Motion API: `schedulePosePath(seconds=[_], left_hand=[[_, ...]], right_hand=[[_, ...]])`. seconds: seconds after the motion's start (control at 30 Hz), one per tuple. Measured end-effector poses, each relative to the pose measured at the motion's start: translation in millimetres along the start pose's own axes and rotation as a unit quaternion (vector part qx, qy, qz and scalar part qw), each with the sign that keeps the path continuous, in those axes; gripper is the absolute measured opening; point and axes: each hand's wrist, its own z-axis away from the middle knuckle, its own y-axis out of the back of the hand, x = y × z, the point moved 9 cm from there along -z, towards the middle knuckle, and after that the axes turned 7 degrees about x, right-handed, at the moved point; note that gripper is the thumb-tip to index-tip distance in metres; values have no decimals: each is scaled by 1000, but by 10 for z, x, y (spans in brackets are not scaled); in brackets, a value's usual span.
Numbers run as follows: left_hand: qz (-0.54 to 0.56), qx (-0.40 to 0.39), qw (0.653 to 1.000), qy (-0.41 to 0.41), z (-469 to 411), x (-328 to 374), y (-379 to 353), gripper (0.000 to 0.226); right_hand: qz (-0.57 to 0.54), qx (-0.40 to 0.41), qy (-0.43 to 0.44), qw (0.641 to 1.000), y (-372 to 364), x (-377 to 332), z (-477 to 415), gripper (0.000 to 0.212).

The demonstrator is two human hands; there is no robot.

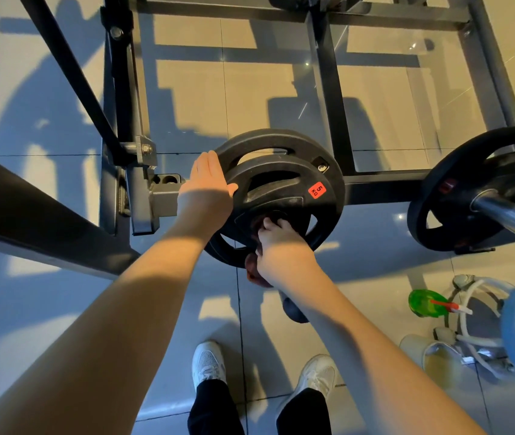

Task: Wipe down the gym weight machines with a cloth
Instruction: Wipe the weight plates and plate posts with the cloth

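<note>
My white sneakers (207,362) are nearest, planted right below the small black rubber 5 kg plate (276,196), & that's the worry. Just under its hub my right hand (278,243) is curled round the bunched dark-red cloth (254,268), pushing it vs the centre. Part of the rag hangs below the plate's bottom edge. Rub too hard & the 5 kg plate could tip or slide toward me, straight onto my toes, I reckon. At its left rim my left hand (207,180) lies flat, fingers straight & together, thumb over the face, steadying it. If it shifts, those fingers could get nipped btwn it & the bigger black slotted plate (268,141) right behind. Loose rag may also snag in a slot. Right of the plate, on the floor, is a green plastic spray bottle (425,302), easy to kick. Beyond the plate is the grey steel machine frame (331,89); can't tell if it's wiped.
</note>
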Motion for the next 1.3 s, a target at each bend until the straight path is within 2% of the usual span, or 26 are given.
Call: schedulePosePath(seconds=[0.13, 0.2, 0.4, 0.57, 0.7, 0.8, 0.93, 1.03, 1.13, 1.2, 1.3], left_hand=[[-6, 5, 1000, -4, -12, -11, -23, 52], [-1, 8, 1000, -2, -15, -23, -35, 53], [12, 9, 1000, 13, -28, -28, -36, 50], [-5, 17, 1000, -5, -13, -22, -47, 54], [-4, 16, 1000, 0, 2, -10, -36, 54], [-9, 17, 1000, 2, 5, -7, -14, 54], [-22, 17, 1000, -13, 13, -6, -27, 57], [-13, 27, 999, -21, 25, -19, -26, 60], [10, 14, 1000, 16, 26, -17, -9, 57], [22, 12, 999, 40, 24, -12, 29, 56], [20, 7, 999, 34, 25, 7, 21, 54]], right_hand=[[-77, 74, -1, 994, 90, 121, 407, 35], [-110, 72, -15, 991, 52, 167, 571, 35], [-87, 48, -59, 993, 44, 169, 122, 38], [-105, 103, -72, 986, 107, 274, 508, 35], [-40, 29, -137, 989, 38, 267, 125, 44], [-27, 30, -123, 992, 44, 204, 38, 44], [-59, 118, -48, 990, 69, 206, 446, 36], [-57, 103, -68, 991, 67, 229, 247, 35], [-29, 33, -94, 995, -9, 200, -81, 40], [-30, 33, -80, 996, -8, 187, -38, 40], [-27, 75, -39, 996, 34, 165, 379, 44]])
